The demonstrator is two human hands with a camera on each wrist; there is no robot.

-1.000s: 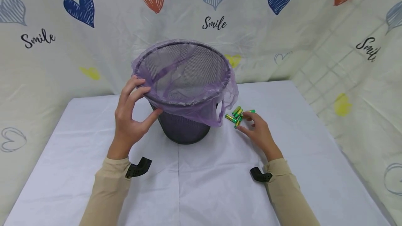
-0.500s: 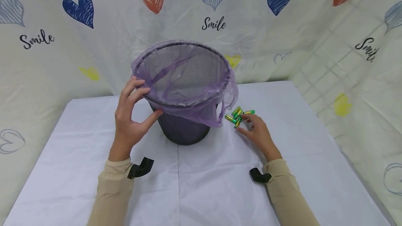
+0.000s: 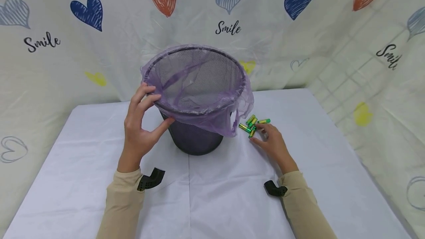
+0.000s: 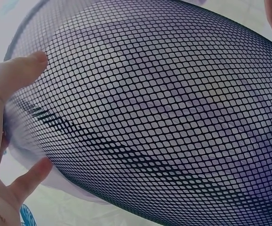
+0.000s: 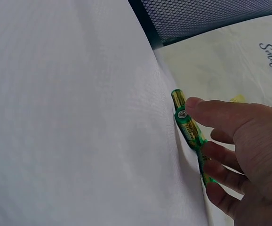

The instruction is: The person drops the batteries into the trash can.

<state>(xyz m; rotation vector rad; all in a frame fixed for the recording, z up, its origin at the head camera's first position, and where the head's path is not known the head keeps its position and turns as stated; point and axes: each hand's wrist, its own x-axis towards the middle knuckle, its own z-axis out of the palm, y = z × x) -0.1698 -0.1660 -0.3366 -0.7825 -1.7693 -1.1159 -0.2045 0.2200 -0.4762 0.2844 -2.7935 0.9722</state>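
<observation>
The left grip [image 3: 139, 134] is clasping the mesh wastebasket [image 3: 196, 141]; I cannot tell whether the right grip [image 3: 275, 144] is pinching the battery [image 3: 252, 131]. Stiff, probably light and slippery, it's calling for mid-barrel pinching.

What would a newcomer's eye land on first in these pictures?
Probably the big black mesh bin mid-picture in the head view, draped with a see-through purple bag, its left side held by the left grip. Next, the green-and-yellow batteries heaped right of it, beside the right grip. Hearts dot the backdrop behind.
</observation>
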